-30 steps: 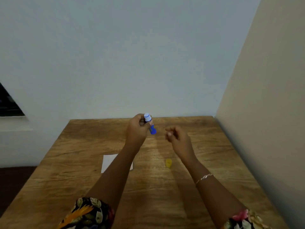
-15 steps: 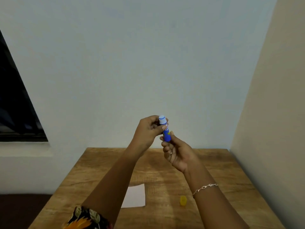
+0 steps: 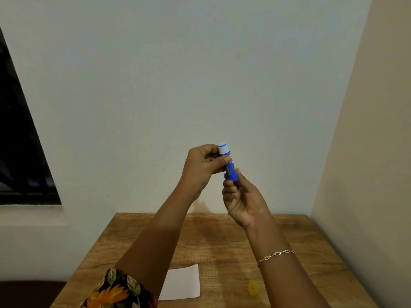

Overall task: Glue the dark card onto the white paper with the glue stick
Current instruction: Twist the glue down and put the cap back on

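Observation:
I hold a blue glue stick [image 3: 230, 168] upright in front of the wall, well above the table, its white tip bare at the top. My left hand [image 3: 203, 166] pinches its upper part just under the white tip. My right hand [image 3: 241, 196] grips its lower end from below. The white paper [image 3: 184, 283] lies flat on the wooden table [image 3: 222, 236], partly hidden by my left forearm. No dark card shows in this view.
A small yellow cap [image 3: 253, 288] lies on the table right of the paper. A beige wall [image 3: 367, 174] runs along the table's right side, a pale wall stands behind it, and a dark window [image 3: 20, 152] is at the left.
Both hands have risen with the glue stick. My right hand, free of the stick a second ago, now grips its lower end. The camera has tilted upward, showing less table.

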